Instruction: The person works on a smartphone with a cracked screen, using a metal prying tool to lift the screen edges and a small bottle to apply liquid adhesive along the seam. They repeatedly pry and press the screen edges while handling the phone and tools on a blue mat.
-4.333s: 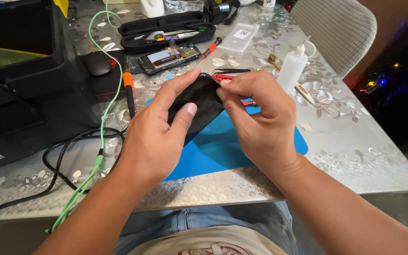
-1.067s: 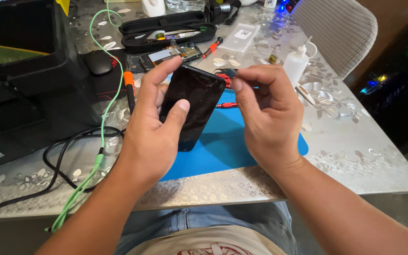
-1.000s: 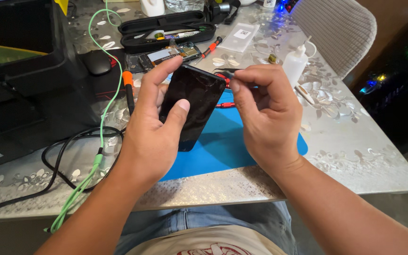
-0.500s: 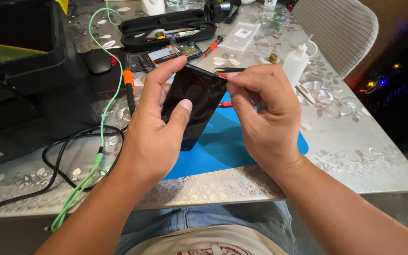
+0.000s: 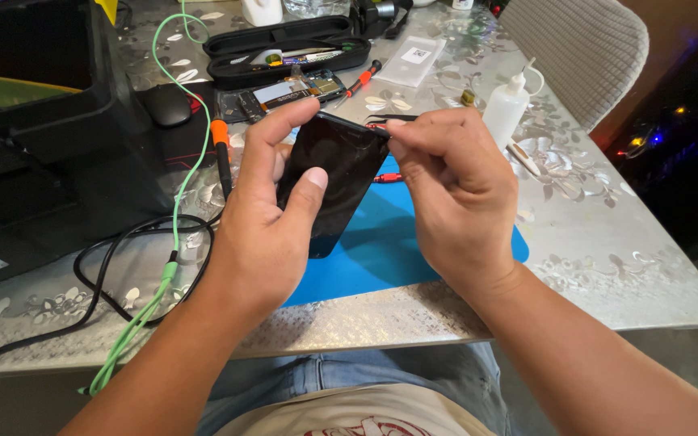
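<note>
**Two hands on a dark phone above a blue mat**

Patterned silver covering runs across the counter point(image 5: 607, 242), with a blue mat point(image 5: 381, 250) lying near its front edge. Above that mat the left hand point(image 5: 264, 218) grasps a black phone point(image 5: 334, 182), thumb pressed on the dark glass face and fingers wrapped behind its far edge, so the phone stands tilted with its top end away from the person. The right hand point(image 5: 454, 194) is clenched at the phone's upper right corner, fingertips pinched together and touching the edge there. Black tweezers point(image 5: 393, 119) show just beyond those fingertips; whether the hand grips them or they lie on the counter behind is hard to tell from this angle.

A red-handled tool point(image 5: 387, 178) lies on the mat, partly hidden between phone and right hand. Further back sits an opened device with its circuit board showing point(image 5: 296, 91), and beside it a small screwdriver with a red and black handle point(image 5: 363, 78). Behind these lies an open black tool case point(image 5: 284, 50). A white squeeze bottle with a thin nozzle point(image 5: 504, 109) stands to the right, near a wicker chair point(image 5: 575, 48). On the left are a large black box point(image 5: 50, 137), a black mouse point(image 5: 168, 105), an orange-collared tool point(image 5: 221, 153), a green cable point(image 5: 173, 210) and a looped black cable point(image 5: 123, 274).
</note>
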